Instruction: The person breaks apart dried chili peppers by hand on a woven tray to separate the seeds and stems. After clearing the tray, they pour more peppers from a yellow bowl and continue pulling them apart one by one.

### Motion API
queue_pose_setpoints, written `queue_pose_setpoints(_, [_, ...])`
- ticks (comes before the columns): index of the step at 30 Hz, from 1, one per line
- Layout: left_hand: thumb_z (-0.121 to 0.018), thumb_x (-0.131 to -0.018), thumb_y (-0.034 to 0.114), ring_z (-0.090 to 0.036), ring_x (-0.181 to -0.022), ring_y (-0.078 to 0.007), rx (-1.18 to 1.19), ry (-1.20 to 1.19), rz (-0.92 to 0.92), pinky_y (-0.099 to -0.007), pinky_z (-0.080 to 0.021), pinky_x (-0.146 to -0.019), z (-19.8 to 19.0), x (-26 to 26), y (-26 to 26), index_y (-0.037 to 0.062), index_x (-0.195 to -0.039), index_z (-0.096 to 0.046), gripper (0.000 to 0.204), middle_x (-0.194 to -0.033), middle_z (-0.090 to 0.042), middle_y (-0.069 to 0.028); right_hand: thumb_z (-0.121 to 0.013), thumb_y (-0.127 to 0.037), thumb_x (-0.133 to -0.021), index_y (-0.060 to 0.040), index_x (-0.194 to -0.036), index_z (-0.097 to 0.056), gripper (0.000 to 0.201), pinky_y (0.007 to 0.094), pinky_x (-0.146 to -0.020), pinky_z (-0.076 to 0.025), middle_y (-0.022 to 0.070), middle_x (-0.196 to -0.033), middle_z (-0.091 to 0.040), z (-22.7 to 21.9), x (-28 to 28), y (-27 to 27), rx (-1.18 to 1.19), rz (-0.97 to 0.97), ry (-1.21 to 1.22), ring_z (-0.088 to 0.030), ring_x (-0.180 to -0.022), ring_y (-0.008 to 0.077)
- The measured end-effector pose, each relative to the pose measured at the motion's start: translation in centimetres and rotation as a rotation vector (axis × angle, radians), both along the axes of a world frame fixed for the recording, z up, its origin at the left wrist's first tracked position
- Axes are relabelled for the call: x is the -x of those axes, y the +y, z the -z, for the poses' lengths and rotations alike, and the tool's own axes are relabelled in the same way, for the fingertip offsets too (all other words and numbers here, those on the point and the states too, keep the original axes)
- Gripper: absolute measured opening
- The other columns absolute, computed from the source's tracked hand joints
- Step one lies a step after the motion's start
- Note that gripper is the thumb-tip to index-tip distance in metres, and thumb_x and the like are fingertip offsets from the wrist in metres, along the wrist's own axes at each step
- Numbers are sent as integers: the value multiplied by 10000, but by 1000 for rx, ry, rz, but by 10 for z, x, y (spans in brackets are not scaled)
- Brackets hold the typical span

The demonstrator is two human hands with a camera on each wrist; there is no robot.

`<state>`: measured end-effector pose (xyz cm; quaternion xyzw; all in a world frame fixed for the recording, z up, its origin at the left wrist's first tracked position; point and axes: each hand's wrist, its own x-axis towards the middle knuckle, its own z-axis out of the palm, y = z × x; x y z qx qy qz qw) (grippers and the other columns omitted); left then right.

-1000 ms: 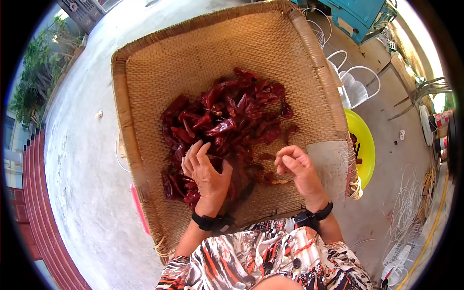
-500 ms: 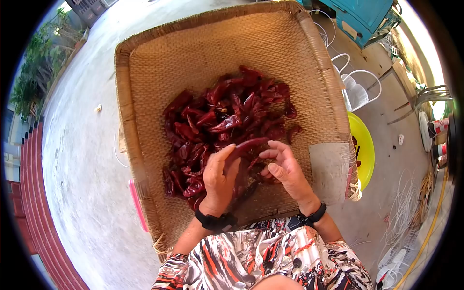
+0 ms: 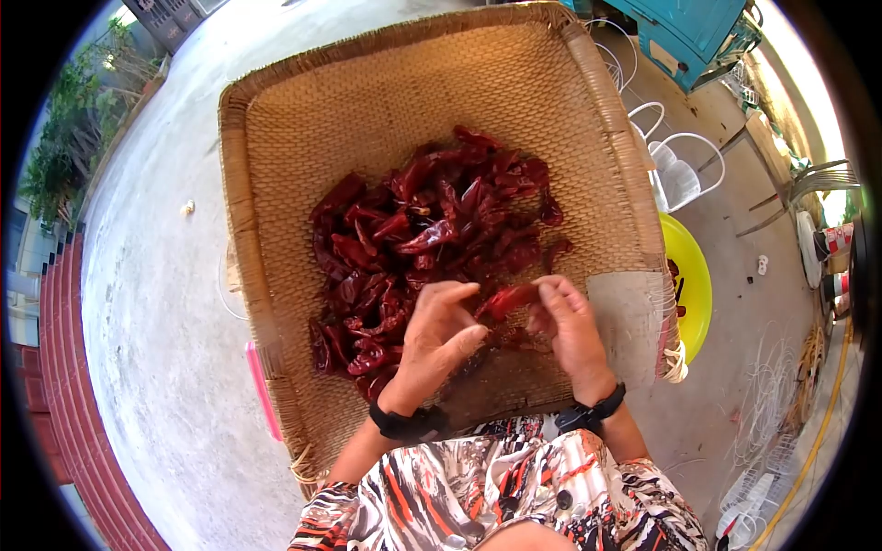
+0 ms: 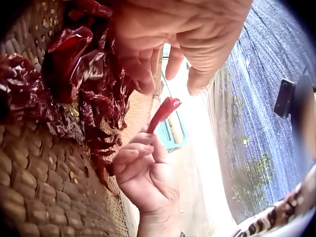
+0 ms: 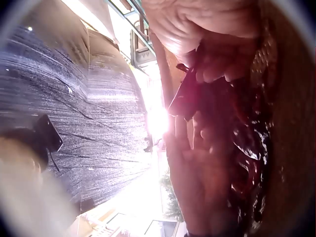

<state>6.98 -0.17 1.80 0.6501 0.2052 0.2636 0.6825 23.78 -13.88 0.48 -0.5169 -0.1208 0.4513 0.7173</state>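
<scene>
My right hand [image 3: 571,335] pinches a dried red chili pepper [image 3: 511,299] between thumb and fingers, over the near part of a woven basket [image 3: 413,92]. The pepper [image 4: 164,115] points out from those fingertips in the left wrist view. My left hand [image 3: 435,342] is beside its free end, thumb and fingers spread apart with nothing between them. In the right wrist view the held pepper [image 5: 185,101] lies between the right hand [image 5: 207,29] above and the left hand [image 5: 197,173] below. A pile of dark red dried chilies [image 3: 395,243] covers the basket's middle and left.
A yellow basin [image 3: 691,275] with some dark red pieces stands on the floor right of the basket. White wire baskets [image 3: 680,174] and a teal box [image 3: 703,32] are farther back. A grey patch [image 3: 627,317] covers the basket's right side, and a pink edge [image 3: 264,390] shows at the left.
My left hand has left the pile and come right, bringing a chili toward my right hand. The chili is now in my right hand's pinch, and the left fingers are off it.
</scene>
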Motion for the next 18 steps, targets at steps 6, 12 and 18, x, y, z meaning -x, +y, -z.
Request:
queue_pose_setpoints(6, [-759, -800, 88, -435, -1266, -311, -976, 275, -341, -425, -387, -1028, -5, -7, 18, 98, -1264, -599, 491, -1422, -445, -144, -549, -266, -1022, -74, -1142, -625, 238, 286, -700, -501, 19, -974, -665, -10, -55, -39, -476, 371, 284, -564, -749, 103])
queue_pose_setpoints(12, [-724, -856, 194, -273, -1411, -382, -1108, 539, -332, -492, -240, -1127, 5, -20, 20, 60, -1335, -561, 523, -1553, -325, -146, -523, -366, -1020, -68, -1214, -624, 370, 321, -749, -496, 32, -1061, -685, -16, -75, -66, -627, 410, 465, -564, -795, 142])
queue_pose_setpoints(18, [-702, -863, 155, -366, -1336, -333, -1070, 455, -340, -448, -309, -1071, 5, -15, 18, 49, -1299, -595, 461, -1487, -413, -126, -534, -284, -1023, -87, -1202, -581, 271, 271, -747, -510, 27, -1022, -660, -11, -33, -30, -264, 120, -18, -584, -813, 105])
